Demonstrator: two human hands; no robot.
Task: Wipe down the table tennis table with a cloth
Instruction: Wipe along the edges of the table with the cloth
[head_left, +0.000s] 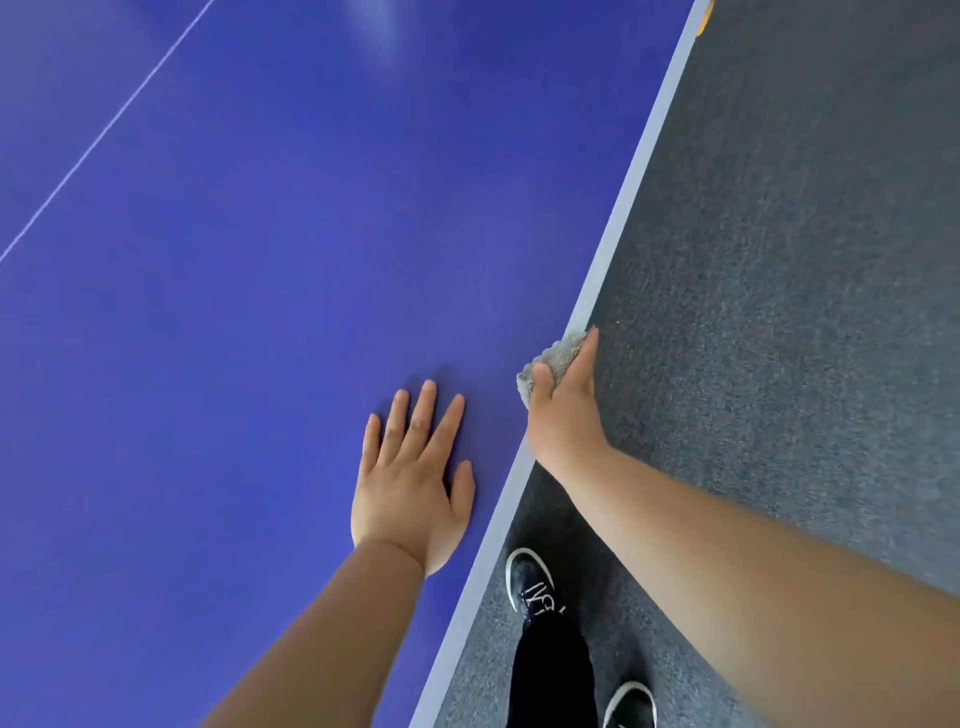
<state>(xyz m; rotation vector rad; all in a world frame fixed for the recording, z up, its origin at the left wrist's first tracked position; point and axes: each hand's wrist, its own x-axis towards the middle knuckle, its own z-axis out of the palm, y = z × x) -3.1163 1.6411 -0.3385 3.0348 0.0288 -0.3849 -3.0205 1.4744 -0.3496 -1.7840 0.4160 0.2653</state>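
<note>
Hands: left (410, 488) flat on table (260, 312), right (563, 410) around cloth (558, 358).

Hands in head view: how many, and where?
2. The left hand lies flat on the blue table, near its edge; the right hand grips the grey cloth at that edge. None seems hidden.

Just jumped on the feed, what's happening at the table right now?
A person is wiping a blue table tennis table. The right hand grips a grey cloth against the table's pale side edge, fingers wrapped over the rim. The left hand rests flat on the surface beside it, fingers spread. The person stands on grey carpet alongside.
</note>
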